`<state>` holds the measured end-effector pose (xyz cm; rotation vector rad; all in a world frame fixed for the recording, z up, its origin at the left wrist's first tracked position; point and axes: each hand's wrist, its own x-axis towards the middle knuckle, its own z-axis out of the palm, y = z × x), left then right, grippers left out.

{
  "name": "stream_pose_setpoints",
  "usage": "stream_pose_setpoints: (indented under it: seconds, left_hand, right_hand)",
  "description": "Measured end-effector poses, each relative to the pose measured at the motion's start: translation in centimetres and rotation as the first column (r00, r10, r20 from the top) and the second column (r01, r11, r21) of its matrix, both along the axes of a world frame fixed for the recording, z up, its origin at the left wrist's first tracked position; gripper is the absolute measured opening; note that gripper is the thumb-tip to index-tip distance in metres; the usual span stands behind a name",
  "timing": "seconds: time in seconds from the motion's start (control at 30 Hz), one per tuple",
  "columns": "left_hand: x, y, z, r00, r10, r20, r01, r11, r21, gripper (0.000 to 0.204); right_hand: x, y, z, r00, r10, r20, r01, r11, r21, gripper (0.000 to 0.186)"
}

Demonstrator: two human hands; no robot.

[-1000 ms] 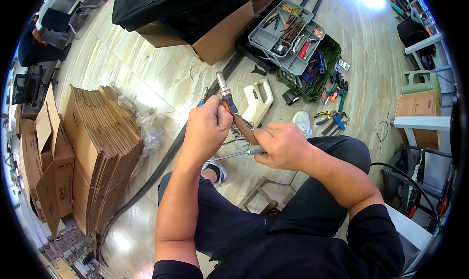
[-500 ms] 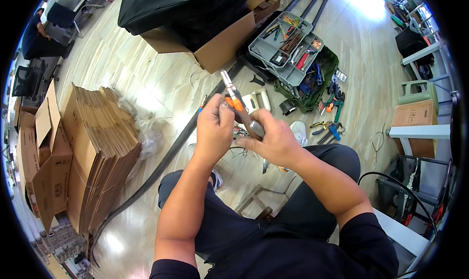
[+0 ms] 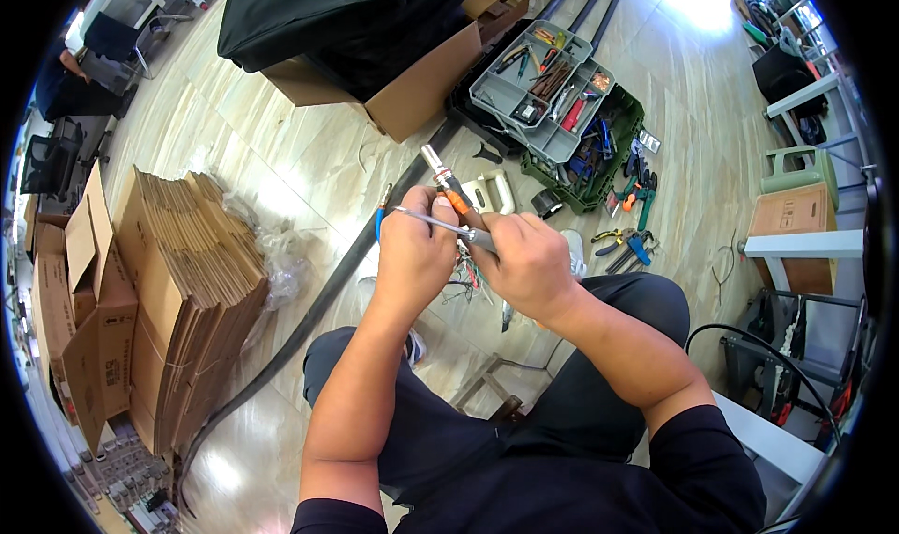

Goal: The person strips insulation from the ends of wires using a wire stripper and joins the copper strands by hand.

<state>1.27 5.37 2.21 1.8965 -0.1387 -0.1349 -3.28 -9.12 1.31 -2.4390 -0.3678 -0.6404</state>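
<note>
My left hand point(image 3: 417, 258) is closed round a cylindrical tool point(image 3: 447, 180) with a bright metal end, an orange band and a brown body, tilted upward. My right hand point(image 3: 529, 263) is closed on a screwdriver point(image 3: 478, 234) with a grey handle, its thin shaft reaching left across that tool and my left thumb. Both hands meet at the tool's body; whether the shaft touches it I cannot tell. Beyond them a cream plastic object point(image 3: 501, 190) lies on the floor, and a few loose wires show below.
An open toolbox point(image 3: 548, 103) with pliers point(image 3: 637, 248) nearby is ahead right. A box point(image 3: 407, 89) bearing black bags stands ahead, flattened cardboard point(image 3: 192, 300) left, a dark hose point(image 3: 309, 319) along the floor. Steel frames point(image 3: 801, 244) line the right. A person point(image 3: 70, 85) sits far left.
The screwdriver's shaft has risen from below the tool to lie across it near my left thumb. My right hand has turned and shifted left and up; my left hand has shifted slightly right.
</note>
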Motion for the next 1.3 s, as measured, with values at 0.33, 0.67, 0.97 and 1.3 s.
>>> stream_pose_setpoints:
  seconds: [0.33, 0.67, 0.97, 1.3]
  left_hand:
    - [0.1, 0.1, -0.2, 0.996, -0.014, -0.083, 0.000, 0.985, -0.171, 0.036]
    - [0.1, -1.4, 0.6, 0.969, 0.002, -0.246, -0.155, 0.782, -0.604, 0.034]
    - [0.7, -1.5, 0.3, 0.998, -0.018, -0.061, -0.006, 0.928, -0.372, 0.035]
    - [0.7, -0.6, 1.0, 0.994, -0.081, -0.073, 0.050, 0.936, -0.350, 0.035]
  right_hand:
    - [0.1, 0.2, 0.4, 0.987, 0.016, -0.159, 0.010, 0.987, 0.160, 0.024]
    - [1.4, -1.8, 1.3, 0.564, 0.794, -0.226, 0.428, -0.047, 0.903, 0.032]
    - [1.5, -0.5, 1.8, 0.794, 0.222, -0.566, 0.208, 0.776, 0.596, 0.031]
    - [1.1, -1.1, 2.2, 0.814, 0.197, -0.547, 0.121, 0.863, 0.491, 0.028]
